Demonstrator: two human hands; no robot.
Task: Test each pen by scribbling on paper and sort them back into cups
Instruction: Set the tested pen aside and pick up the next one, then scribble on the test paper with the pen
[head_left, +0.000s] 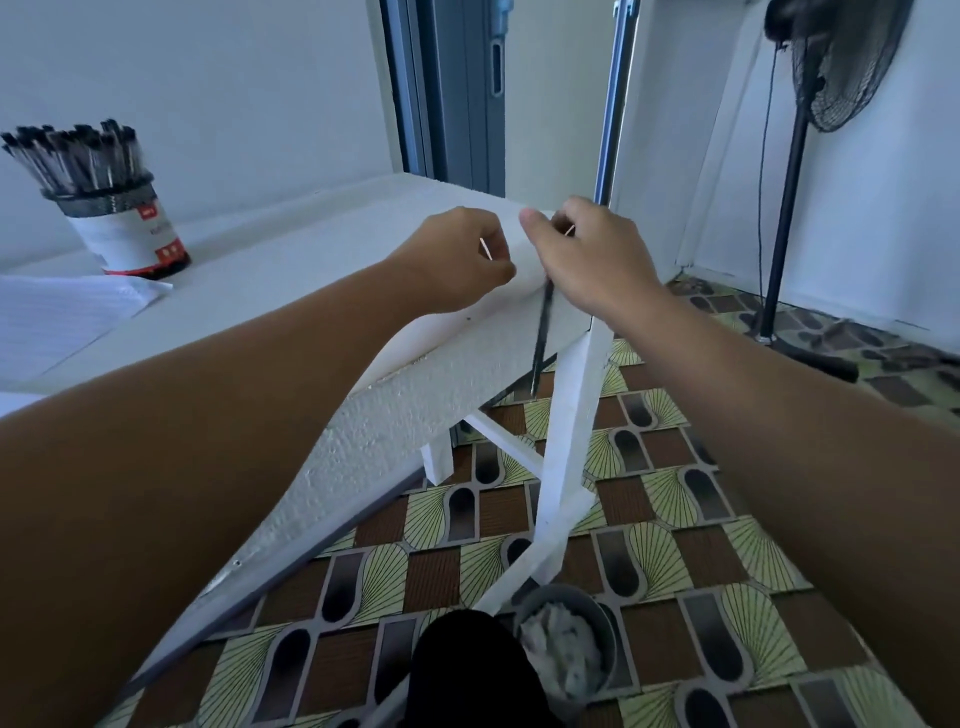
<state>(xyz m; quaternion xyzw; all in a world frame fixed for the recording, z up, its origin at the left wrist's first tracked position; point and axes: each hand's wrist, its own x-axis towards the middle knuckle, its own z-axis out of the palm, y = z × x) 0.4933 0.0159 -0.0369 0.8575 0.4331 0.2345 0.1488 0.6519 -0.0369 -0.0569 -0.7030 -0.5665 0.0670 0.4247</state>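
A: Over the near corner of the white surface (291, 249): both hands meet. Right hand (587, 260) curls round a dark pen (540, 338) hanging past the edge; left hand (462, 260) pinches a thin pale piece, unclear what.

B: Rest of the surface?

A: Cup (122, 228) crammed with pens at far left, lined paper (57, 317) beside it.

B: Room?

A: Patterned tile floor (675, 519), standing fan (831, 67) right, grey door frame (447, 88) behind.
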